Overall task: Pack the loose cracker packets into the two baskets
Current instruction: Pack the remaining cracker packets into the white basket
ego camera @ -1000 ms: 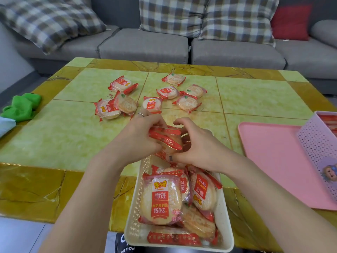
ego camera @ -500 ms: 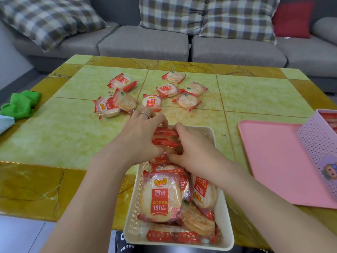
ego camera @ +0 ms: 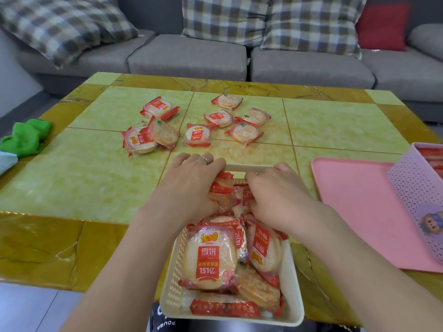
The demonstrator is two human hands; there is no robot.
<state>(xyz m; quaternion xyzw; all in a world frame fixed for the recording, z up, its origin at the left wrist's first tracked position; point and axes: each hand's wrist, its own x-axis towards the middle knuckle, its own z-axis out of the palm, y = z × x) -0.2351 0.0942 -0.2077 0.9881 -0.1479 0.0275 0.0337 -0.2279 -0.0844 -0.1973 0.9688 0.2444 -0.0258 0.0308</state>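
Note:
A cream basket sits at the table's near edge, holding several red-and-white cracker packets. My left hand and my right hand are both down in its far end, fingers curled on packets standing on edge there. Several loose packets lie scattered on the table beyond the basket. A lilac basket with packets inside stands at the right edge, partly out of frame.
The lilac basket rests on a pink tray at the right. A green cloth lies off the table's left side. A grey sofa with checked cushions runs behind the yellow-green table.
Both hands have moved down and forward with the held packets, from above the basket into its far end. The view has tilted slightly.

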